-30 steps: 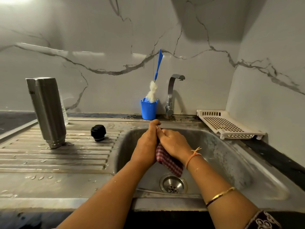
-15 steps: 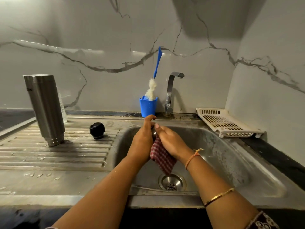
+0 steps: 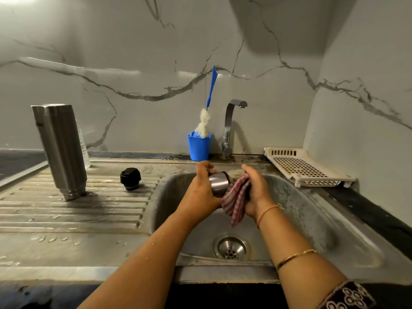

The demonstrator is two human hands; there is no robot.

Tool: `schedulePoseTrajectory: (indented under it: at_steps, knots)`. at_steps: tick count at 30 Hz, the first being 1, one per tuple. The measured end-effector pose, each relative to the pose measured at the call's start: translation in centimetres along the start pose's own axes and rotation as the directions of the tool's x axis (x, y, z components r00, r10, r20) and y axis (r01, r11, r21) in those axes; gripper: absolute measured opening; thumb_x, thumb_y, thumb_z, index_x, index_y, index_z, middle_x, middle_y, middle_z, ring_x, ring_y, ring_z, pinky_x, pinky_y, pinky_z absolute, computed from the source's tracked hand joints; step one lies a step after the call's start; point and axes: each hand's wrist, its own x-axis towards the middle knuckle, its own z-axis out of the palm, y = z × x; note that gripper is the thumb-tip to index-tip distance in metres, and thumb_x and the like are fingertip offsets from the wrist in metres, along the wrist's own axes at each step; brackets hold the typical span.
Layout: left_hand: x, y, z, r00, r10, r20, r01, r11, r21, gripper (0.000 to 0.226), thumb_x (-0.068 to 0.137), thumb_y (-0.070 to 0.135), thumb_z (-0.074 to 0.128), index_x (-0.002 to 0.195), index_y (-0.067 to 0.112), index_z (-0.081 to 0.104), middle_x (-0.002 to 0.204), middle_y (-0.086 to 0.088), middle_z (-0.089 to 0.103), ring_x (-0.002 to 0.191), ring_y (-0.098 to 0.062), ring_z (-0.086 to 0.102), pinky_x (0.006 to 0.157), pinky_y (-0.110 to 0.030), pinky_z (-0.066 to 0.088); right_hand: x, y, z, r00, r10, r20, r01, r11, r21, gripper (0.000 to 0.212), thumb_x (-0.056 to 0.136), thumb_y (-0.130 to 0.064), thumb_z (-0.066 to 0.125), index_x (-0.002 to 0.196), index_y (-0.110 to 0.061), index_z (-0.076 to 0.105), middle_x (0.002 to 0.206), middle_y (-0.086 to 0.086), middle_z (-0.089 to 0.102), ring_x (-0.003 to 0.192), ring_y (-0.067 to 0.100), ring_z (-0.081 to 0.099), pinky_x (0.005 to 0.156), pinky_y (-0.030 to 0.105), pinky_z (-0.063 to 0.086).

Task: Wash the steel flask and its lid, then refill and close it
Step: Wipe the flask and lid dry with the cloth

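Observation:
The steel flask stands upside down on the ribbed drainboard at the left. A black stopper sits on the drainboard to its right. Over the sink basin, my left hand grips a small steel cup lid. My right hand holds a red checked cloth against the lid's open end. The cloth hangs down below both hands.
A blue cup holding a blue bottle brush stands behind the sink, beside the tap. A cream plastic rack lies at the right back corner. The drain is below my hands.
My hands have parted a little, so the steel lid now shows between them. The cloth has shifted from under my hands to the lid's right side.

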Motion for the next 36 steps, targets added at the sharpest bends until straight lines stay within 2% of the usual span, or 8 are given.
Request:
schedulePoseTrajectory:
  at_steps: [2,5,10,14,18,21,26,36]
  knots:
    - [-0.1,-0.5,-0.6,0.996,-0.081,-0.029,0.084,0.991,0.106,0.072,0.065,0.026,0.085,0.110,0.031,0.030,0.126,0.001,0.044,0.107,-0.013,0.053,0.088,-0.024,0.051,0.7,-0.2,-0.8,0.990,-0.019,-0.139,0.026,0.999,0.042,0.038,0.090,-0.033,0.053,0.103,0.000,0.064,0.108,0.019,0.067,0.098,0.035,0.064,0.086,0.044,0.052]
    - [0.0,-0.5,-1.1,0.994,-0.030,-0.101,0.048,0.982,0.180,0.062,0.065,0.029,0.085,0.113,0.025,0.045,0.129,0.002,0.036,0.111,-0.012,0.044,0.096,-0.024,0.043,1.3,-0.5,-1.2,0.954,-0.077,-0.291,0.085,0.996,0.015,0.024,0.090,-0.028,0.053,0.081,-0.008,0.063,0.090,0.009,0.069,0.086,0.025,0.065,0.092,0.044,0.051]
    - [-0.2,-1.3,-0.6,0.949,-0.254,0.185,0.168,0.908,0.385,0.065,0.064,0.039,0.083,0.120,0.031,0.050,0.128,-0.001,0.038,0.116,-0.022,0.045,0.101,-0.037,0.045,1.0,-0.4,-0.4,0.957,-0.098,-0.275,0.084,0.994,-0.063,0.024,0.089,-0.031,0.056,0.081,-0.011,0.064,0.085,0.006,0.069,0.091,0.027,0.066,0.091,0.044,0.052]
    - [0.0,-0.8,-1.3,0.979,-0.188,-0.081,0.201,0.956,0.214,0.077,0.067,0.037,0.083,0.130,0.029,0.040,0.133,-0.001,0.046,0.122,-0.021,0.046,0.101,-0.036,0.043,0.9,-0.3,-0.1,0.947,-0.178,-0.267,0.137,0.977,-0.165,0.027,0.089,-0.035,0.055,0.075,-0.013,0.064,0.074,0.002,0.066,0.092,0.029,0.066,0.090,0.046,0.052]
    - [-0.7,-0.4,-1.9,0.933,-0.341,-0.115,0.357,0.919,0.169,0.064,0.063,0.041,0.084,0.109,0.026,0.042,0.119,-0.001,0.055,0.105,-0.018,0.055,0.090,-0.035,0.052,0.4,0.1,0.2,0.959,-0.154,-0.239,0.110,0.976,-0.187,0.028,0.090,-0.035,0.054,0.080,-0.012,0.065,0.080,0.005,0.067,0.093,0.029,0.066,0.092,0.046,0.051]
    - [-1.3,-0.3,-3.3,0.911,-0.329,-0.248,0.365,0.924,0.117,0.060,0.068,0.044,0.081,0.113,0.025,0.047,0.121,-0.001,0.050,0.105,-0.019,0.053,0.088,-0.035,0.051,0.2,0.3,0.0,0.966,-0.136,-0.221,0.095,0.978,-0.187,0.028,0.091,-0.035,0.054,0.081,-0.011,0.065,0.081,0.006,0.067,0.096,0.030,0.065,0.093,0.047,0.050]
    - [-2.4,-1.7,-8.8,0.884,-0.331,-0.331,0.419,0.874,0.246,0.068,0.072,0.038,0.079,0.128,0.018,0.047,0.132,-0.006,0.043,0.116,-0.024,0.048,0.097,-0.035,0.044,0.2,0.3,0.1,0.968,-0.142,-0.209,0.102,0.977,-0.189,0.026,0.092,-0.031,0.055,0.077,-0.011,0.064,0.077,0.005,0.066,0.084,0.026,0.064,0.091,0.044,0.051]
    - [-5.7,-8.1,-17.7,0.787,-0.514,-0.341,0.617,0.673,0.409,0.073,0.076,0.024,0.079,0.138,0.014,0.042,0.140,-0.014,0.039,0.124,-0.034,0.044,0.104,-0.043,0.040,0.5,1.1,0.2,0.976,-0.132,-0.171,0.090,0.968,-0.233,0.029,0.092,-0.039,0.053,0.088,-0.012,0.065,0.093,0.009,0.069,0.096,0.030,0.064,0.094,0.047,0.049]
